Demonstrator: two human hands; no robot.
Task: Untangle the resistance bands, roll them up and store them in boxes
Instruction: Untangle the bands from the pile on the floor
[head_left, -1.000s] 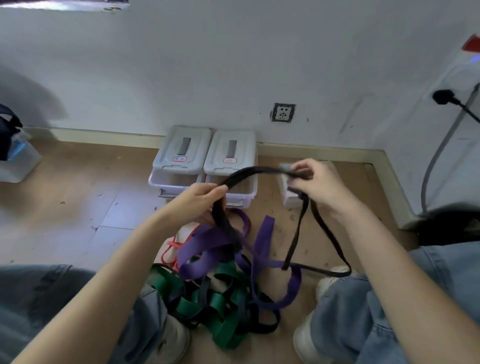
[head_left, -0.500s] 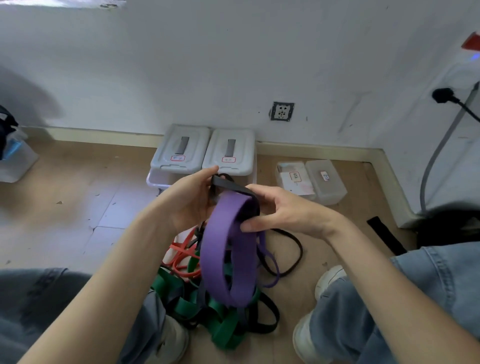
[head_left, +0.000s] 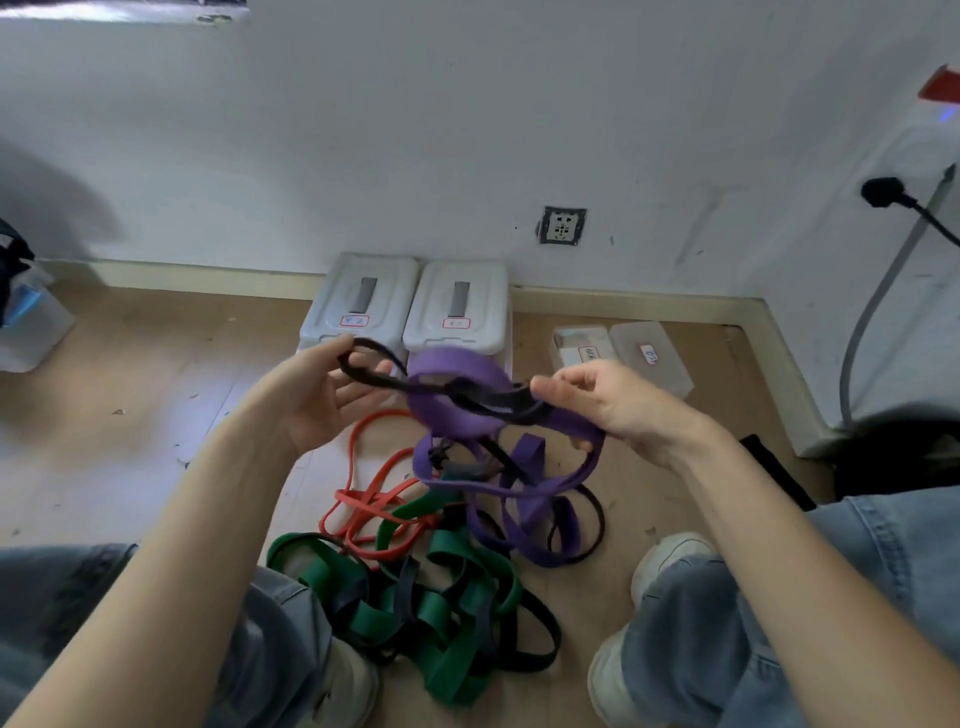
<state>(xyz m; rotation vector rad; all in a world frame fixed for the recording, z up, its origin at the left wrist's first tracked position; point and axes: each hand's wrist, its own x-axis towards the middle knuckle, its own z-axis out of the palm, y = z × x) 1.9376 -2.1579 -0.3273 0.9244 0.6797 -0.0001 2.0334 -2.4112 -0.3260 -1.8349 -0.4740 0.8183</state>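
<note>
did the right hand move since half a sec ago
Yes. The right hand has swung out to the right, away from the two grey lidded boxes, and now sits in front of the small clear boxes.

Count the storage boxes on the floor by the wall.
4: two lidded grey boxes side by side against the wall, two smaller clear boxes right of them. The hands may hide more.

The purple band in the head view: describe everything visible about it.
The purple band is a wide, flat, matte loop that looks like rubber. Its upper part is lifted off the floor between the hands, with a thin black band threaded across it. The right hand grips both; the left hand holds only the black band's loop. The rest hangs down, twists, and lies on the wooden floor, tangled with other bands.
</note>
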